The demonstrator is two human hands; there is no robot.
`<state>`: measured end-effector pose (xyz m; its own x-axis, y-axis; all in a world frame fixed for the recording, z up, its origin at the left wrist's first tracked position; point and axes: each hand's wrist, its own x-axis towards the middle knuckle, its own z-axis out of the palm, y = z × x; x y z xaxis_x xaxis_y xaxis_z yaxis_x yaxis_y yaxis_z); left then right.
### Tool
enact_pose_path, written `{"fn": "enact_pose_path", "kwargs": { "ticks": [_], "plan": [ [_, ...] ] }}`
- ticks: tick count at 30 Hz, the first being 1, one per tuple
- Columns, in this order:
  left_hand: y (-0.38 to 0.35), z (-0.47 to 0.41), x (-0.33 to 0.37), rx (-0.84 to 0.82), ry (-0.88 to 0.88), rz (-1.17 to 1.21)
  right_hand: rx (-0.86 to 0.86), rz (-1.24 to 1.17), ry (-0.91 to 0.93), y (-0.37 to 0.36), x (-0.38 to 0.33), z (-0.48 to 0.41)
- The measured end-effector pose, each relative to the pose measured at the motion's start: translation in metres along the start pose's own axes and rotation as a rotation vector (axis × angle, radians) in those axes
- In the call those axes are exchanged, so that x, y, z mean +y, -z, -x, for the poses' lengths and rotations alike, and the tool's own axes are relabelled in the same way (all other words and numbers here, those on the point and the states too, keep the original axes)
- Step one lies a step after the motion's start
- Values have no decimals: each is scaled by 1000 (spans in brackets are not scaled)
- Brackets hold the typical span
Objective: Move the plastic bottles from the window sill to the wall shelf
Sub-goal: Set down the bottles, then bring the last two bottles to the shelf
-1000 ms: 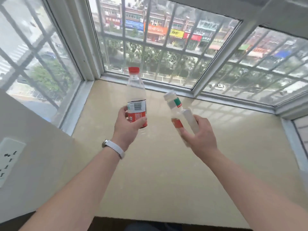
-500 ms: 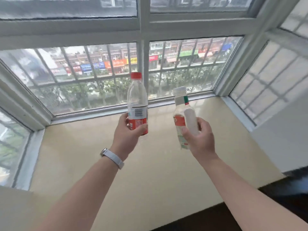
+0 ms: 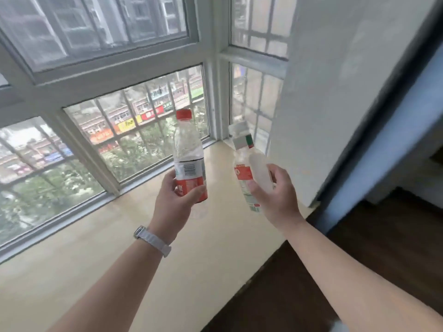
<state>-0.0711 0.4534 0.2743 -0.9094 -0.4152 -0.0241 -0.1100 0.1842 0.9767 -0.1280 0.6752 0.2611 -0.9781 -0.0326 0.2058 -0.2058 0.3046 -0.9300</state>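
Note:
My left hand [image 3: 173, 207] grips a clear plastic bottle with a red cap and red label [image 3: 188, 149], held upright above the cream window sill [image 3: 100, 255]. My right hand [image 3: 275, 195] holds a second clear bottle with a white cap and a red and green label [image 3: 244, 154], tilted slightly left. Both bottles are in the air in front of the window. No wall shelf is in view.
Barred window panes [image 3: 124, 144] run along the sill's far side and wrap round the right corner. A white wall [image 3: 340, 92] with a blue-grey edge stands at the right. Dark wooden floor [image 3: 383, 248] lies below the sill's front edge.
The view has swung to the right: the right wall and the dark floor now fill the right side. Both hands still hold their bottles in much the same pose.

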Motion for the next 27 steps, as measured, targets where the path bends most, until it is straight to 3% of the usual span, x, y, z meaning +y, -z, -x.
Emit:
{"fn": "enact_pose_path", "kwargs": {
  "ticks": [13, 21, 27],
  "plan": [
    [-234, 3, 84, -499, -245, -31, 481, -38, -103, 215, 43, 21],
    [-343, 21, 107, -768, -314, -11, 738, 44, -228, 301, 70, 46],
    [-418, 15, 118, -912, -350, -2, 825, 103, -301, 346, 92, 37]
  ]
}}
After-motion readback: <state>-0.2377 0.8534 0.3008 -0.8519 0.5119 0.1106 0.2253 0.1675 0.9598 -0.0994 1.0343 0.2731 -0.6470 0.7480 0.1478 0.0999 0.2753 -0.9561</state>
